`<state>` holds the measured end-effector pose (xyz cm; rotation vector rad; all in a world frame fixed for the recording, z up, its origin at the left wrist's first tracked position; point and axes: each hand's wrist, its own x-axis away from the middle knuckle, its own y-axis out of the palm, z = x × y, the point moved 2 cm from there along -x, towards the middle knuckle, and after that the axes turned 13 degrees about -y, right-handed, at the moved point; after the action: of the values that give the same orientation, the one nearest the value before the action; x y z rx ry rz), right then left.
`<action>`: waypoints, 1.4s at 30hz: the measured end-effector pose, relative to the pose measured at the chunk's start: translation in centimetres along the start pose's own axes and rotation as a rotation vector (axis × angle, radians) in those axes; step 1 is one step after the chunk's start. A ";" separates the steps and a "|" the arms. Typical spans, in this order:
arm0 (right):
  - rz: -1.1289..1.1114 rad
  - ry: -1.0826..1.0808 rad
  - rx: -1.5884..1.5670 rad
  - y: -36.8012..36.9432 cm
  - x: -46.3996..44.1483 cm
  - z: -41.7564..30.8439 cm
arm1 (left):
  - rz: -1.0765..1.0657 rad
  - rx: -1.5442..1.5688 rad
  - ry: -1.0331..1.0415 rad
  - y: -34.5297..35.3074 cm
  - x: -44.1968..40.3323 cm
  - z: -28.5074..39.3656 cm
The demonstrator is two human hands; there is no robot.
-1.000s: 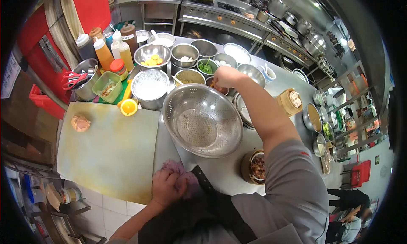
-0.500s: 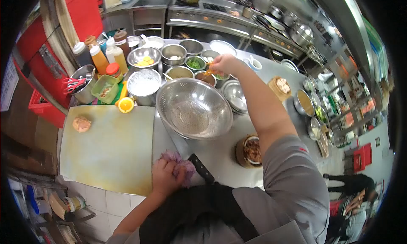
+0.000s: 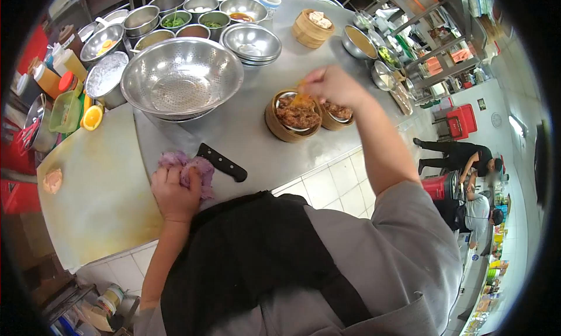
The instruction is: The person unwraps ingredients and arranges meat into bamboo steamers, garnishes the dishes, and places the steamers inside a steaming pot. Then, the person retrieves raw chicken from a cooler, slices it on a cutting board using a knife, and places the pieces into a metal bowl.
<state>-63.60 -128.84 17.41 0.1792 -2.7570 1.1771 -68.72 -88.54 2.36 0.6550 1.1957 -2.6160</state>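
Observation:
My left hand (image 3: 175, 194) is closed on a crumpled purple cloth (image 3: 201, 175) at the table's near edge, right of the cutting board (image 3: 96, 190). Beside the cloth lies a knife, its black handle (image 3: 222, 162) pointing right. My right hand (image 3: 334, 89) pinches a small orange-yellow piece of food (image 3: 300, 96) over a bamboo steamer (image 3: 283, 131) of reddish-brown meat (image 3: 299, 113). A second steamer (image 3: 336, 125) with similar meat stands partly under my right hand.
A large metal colander (image 3: 182, 79) stands left of centre, with metal bowls (image 3: 251, 42) behind it. Another bamboo steamer (image 3: 312, 29) is at the back. Sauce bottles and an orange half (image 3: 92, 118) are at the left. Two people are far off at the right.
My right hand has moved from the small bowls toward me, over the bamboo steamer, with the orange-yellow piece. The view has swung right. My left hand still grips the cloth.

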 end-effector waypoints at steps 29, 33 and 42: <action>0.112 0.089 0.486 -7.4 5.6 12.7 | -0.023 -0.097 -0.060 0.7 1.1 -0.1; 0.100 0.097 0.485 -8.0 5.8 13.0 | -0.033 -0.094 -0.066 0.7 1.1 -0.2; 0.068 0.033 0.439 -7.6 5.9 13.8 | -0.037 -0.119 -0.057 1.0 1.1 -1.0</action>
<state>-69.28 -144.35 14.38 0.1085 -2.4541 1.7719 -69.05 -88.41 0.59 0.5375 1.3458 -2.5510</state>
